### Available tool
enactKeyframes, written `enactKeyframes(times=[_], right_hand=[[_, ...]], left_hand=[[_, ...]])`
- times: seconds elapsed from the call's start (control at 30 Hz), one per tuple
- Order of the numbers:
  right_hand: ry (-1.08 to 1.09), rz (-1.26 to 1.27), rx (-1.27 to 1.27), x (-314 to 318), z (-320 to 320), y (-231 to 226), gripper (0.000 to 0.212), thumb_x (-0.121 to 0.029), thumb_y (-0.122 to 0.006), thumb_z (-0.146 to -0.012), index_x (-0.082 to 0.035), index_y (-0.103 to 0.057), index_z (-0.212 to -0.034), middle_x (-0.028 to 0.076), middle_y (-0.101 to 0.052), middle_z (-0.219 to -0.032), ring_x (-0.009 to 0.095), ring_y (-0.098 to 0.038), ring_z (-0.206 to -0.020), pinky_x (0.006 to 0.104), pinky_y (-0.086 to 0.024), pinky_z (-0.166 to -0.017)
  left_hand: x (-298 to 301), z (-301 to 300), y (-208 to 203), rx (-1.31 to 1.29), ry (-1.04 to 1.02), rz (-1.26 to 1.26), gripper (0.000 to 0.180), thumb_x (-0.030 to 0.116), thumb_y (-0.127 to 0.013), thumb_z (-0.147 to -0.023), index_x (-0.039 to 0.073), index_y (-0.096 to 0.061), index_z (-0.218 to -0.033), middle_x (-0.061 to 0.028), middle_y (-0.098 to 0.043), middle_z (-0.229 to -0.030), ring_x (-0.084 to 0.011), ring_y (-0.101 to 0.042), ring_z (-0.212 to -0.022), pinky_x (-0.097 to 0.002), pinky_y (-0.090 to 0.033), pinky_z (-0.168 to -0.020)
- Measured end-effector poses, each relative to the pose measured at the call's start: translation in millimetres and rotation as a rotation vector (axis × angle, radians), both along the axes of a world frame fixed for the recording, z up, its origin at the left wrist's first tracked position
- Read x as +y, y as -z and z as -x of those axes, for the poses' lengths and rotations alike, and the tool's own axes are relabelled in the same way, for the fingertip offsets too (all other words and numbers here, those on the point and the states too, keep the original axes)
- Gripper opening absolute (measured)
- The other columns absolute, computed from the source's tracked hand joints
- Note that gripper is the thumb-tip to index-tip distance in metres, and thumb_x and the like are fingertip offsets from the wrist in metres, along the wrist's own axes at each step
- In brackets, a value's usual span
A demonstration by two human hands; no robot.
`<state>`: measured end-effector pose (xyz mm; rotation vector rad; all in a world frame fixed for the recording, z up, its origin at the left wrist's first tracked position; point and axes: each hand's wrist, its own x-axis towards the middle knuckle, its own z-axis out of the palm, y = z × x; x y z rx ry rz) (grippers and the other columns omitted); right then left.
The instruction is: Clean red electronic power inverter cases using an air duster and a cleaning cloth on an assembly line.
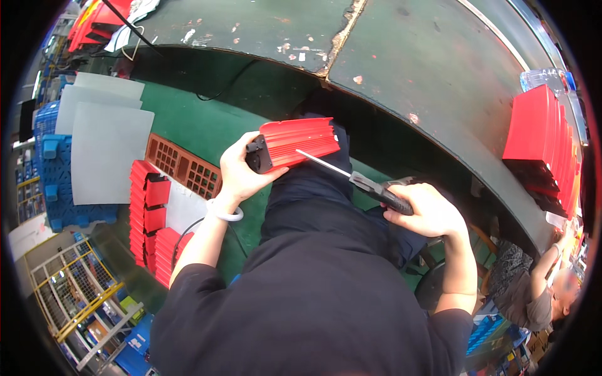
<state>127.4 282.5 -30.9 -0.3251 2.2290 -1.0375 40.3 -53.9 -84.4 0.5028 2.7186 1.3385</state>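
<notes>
Casing, red, its end in left hand

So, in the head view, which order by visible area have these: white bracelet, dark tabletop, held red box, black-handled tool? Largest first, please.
1. Dark tabletop
2. Held red box
3. Black-handled tool, long but thin
4. White bracelet

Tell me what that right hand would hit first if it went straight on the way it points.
Probably the red case in the left hand: the tool in the right hand points at it, though depth is unclear.
</notes>
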Motion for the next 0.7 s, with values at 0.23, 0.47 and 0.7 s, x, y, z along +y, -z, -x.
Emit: enactKeyframes(times=[0.23,0.47,0.7], right_hand=[[-0.007,0.075,0.068,-5.6,5.2,-5.9,0.028,-0.029,-0.066,-0.079,-0.003,-0.057,-0.085,0.016,-0.057,-0.066,0.035,-0.059,-0.066,0.0416,-0.044,-0.060],[0.021,0.066,0.086,-11.9,7.0,-14.0,0.028,-0.029,-0.066,-0.078,-0.004,-0.060,-0.091,0.017,-0.057,-0.066,0.036,-0.059,-0.065,0.0402,-0.046,-0.061],[-0.035,-0.024,0.054,-19.3,12.3,-17.8,0.031,-0.031,-0.065,-0.080,-0.004,-0.060,-0.096,0.018,-0.061,-0.073,0.036,-0.061,-0.071,0.0415,-0.046,-0.063]], left_hand=[[3.7,-0.8,-0.7,-0.025,-0.019,-0.014,0.056,0.018,-0.087,-0.057,0.005,-0.062,-0.106,-0.0078,-0.068,-0.091,-0.0166,-0.067,-0.082,-0.0283,-0.052,-0.078],[1.7,0.7,3.1,-0.006,-0.020,-0.020,0.057,0.019,-0.087,-0.056,0.006,-0.062,-0.106,-0.0079,-0.068,-0.090,-0.0174,-0.067,-0.082,-0.0286,-0.053,-0.078],[3.0,0.3,0.3,-0.021,-0.006,-0.027,0.056,0.020,-0.087,-0.057,0.006,-0.062,-0.105,-0.0076,-0.068,-0.091,-0.0176,-0.067,-0.082,-0.0283,-0.052,-0.078]])
